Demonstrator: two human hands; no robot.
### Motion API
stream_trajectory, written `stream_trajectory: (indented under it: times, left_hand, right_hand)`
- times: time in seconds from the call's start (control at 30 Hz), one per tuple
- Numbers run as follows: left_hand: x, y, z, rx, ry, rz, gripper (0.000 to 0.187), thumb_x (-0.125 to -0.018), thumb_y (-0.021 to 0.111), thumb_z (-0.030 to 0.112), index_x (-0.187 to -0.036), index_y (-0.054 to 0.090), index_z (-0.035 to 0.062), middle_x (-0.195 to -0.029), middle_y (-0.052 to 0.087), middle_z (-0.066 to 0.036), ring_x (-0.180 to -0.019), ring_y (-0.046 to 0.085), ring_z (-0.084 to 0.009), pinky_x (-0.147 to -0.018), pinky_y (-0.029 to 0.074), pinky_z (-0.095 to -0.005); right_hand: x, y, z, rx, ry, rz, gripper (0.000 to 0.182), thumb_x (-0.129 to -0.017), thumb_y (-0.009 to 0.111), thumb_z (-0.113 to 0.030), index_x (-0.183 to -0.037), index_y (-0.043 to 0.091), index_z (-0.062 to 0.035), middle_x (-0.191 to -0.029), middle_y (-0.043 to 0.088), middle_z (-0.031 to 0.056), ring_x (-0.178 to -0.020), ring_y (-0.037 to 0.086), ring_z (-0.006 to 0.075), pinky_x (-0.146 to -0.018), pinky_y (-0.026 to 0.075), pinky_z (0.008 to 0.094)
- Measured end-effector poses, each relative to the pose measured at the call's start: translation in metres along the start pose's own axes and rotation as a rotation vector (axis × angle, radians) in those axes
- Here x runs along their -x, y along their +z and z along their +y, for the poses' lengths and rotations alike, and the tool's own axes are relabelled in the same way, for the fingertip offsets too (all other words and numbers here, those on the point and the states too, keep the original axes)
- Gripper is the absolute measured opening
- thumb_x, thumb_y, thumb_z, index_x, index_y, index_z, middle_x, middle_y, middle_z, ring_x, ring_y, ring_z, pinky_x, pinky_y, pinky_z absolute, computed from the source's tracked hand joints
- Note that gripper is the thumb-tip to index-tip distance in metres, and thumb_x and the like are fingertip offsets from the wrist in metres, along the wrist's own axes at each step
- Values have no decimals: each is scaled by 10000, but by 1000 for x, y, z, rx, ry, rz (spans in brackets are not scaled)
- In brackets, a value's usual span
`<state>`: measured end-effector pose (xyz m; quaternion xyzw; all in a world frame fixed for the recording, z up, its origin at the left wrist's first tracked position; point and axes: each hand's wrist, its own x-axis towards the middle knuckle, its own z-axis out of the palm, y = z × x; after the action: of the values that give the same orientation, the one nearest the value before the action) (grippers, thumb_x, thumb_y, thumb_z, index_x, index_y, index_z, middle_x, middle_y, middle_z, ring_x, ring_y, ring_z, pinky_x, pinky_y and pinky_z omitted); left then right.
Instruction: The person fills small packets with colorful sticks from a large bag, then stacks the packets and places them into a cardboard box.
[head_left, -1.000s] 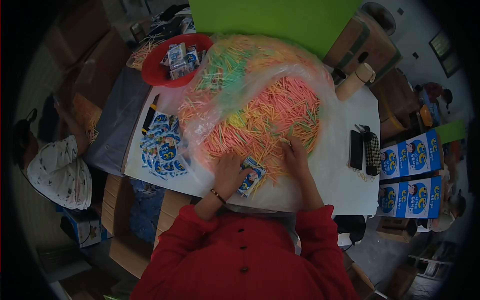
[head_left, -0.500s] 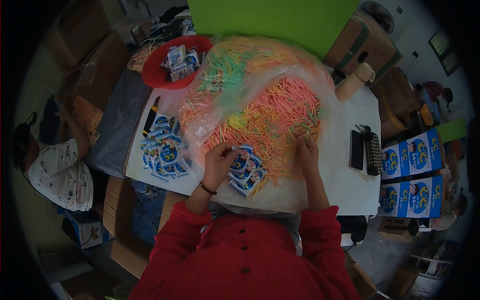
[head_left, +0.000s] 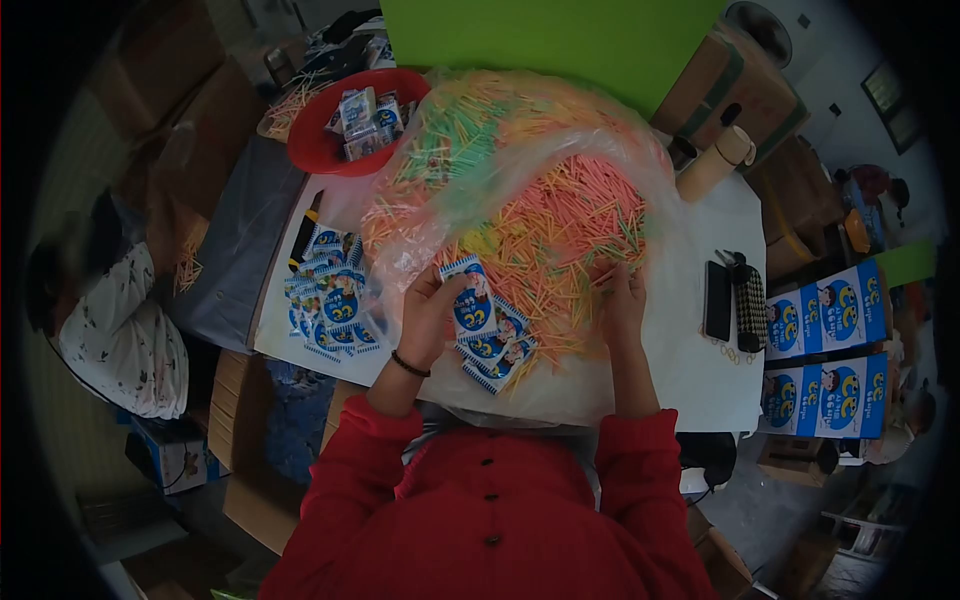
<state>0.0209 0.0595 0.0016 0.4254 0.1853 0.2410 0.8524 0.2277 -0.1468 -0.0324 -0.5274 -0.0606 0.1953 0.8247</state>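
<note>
My left hand [head_left: 428, 315] pinches a blue-and-white printed packet [head_left: 474, 300] by its left edge, held upright over several similar packets [head_left: 497, 362] at the near edge of the pile. My right hand [head_left: 622, 303] is at the right side of a heap of thin pink, orange, yellow and green sticks [head_left: 560, 235]. Its fingers are bent together and partly lost among the sticks, so what they grip cannot be made out. A large clear plastic bag [head_left: 400, 255] lies under and around the heap.
More packets [head_left: 335, 300] lie left, beside a yellow-and-black cutter [head_left: 305, 235]. A red bowl [head_left: 310, 155] of wrapped packs stands back left. At right are a phone [head_left: 716, 300], a checked pouch [head_left: 750, 310] and a tan bottle [head_left: 715, 165]. Another person [head_left: 125, 330] sits left.
My left hand has lifted a packet off the small stack and turned it upright. My right hand has shifted slightly, with its fingers still at the sticks.
</note>
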Motion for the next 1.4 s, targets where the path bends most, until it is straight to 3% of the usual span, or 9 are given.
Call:
stream_trajectory:
  times: [0.17,0.3,0.4,0.53,0.83,1.0,1.07,1.17,1.4]
  left_hand:
    - [4,8,-2,270,-156,55,238,-968,520,154,-1162,566,23,-1098,656,-86,-1027,638,-213,-898,517,-364]
    - [7,9,-12,299,-265,93,314,-1005,460,257,-1212,535,34,-1161,631,-93,-1055,624,-235,-947,488,-418]
    - [8,7,-14,394,-314,118,286,-1001,480,246,-1187,548,40,-1125,641,-87,-1030,633,-217,-911,516,-399]
    - [13,19,-4,486,-371,8,303,-1004,467,246,-1215,540,40,-1145,634,-92,-1074,609,-226,-947,487,-409]
    - [22,7,-47,241,-367,-127,325,-1014,446,320,-1135,592,56,-1194,612,-107,-1106,579,-190,-928,483,-355]
    - [29,41,-33,210,-344,111,333,-1014,470,291,-1252,481,59,-1099,609,-85,-963,593,-187,-865,500,-343]
    - [31,45,-33,-212,-167,-79,543,-926,599,137,-1397,337,69,-1143,581,-105,-951,584,-191,-840,495,-323]
    - [39,43,-36,-673,43,-284,823,-792,671,12,-1475,218,92,-1174,554,-132,-950,573,-174,-846,483,-301]
    - [30,29,-47,-746,67,-213,645,-758,697,-8,-1354,458,47,-1163,587,-134,-914,610,-147,-817,506,-285]
  right_hand:
    - [10,15,12,293,-282,-56,87,-981,509,-117,-982,557,-44,-891,596,3,-838,549,77,-777,455,242]
    - [21,13,4,539,-149,-172,97,-985,494,-122,-979,558,-49,-858,573,-21,-790,506,57,-710,428,228]
    - [9,3,10,510,-181,-174,123,-992,495,-155,-996,571,-58,-835,568,-29,-759,508,66,-675,415,223]
    - [-10,-5,6,-137,172,-39,149,-1014,456,-156,-1065,552,-54,-959,585,27,-853,572,142,-787,477,273]
    - [31,24,-1,-221,104,14,195,-1018,453,-188,-1092,532,-25,-1004,618,78,-944,621,196,-894,514,344]
    - [63,47,-12,-190,10,-63,153,-1013,465,-168,-1076,534,-48,-993,617,77,-919,620,187,-868,504,333]
    - [54,42,-8,342,-363,-117,135,-1002,471,-136,-1060,540,-35,-983,616,70,-880,613,184,-813,493,315]
    - [36,21,7,751,-379,-242,129,-977,484,-57,-1087,545,-30,-975,605,40,-914,579,133,-807,467,265]
    - [36,17,8,615,-171,-316,163,-979,507,-115,-1101,552,-16,-916,616,28,-879,573,122,-757,482,290]
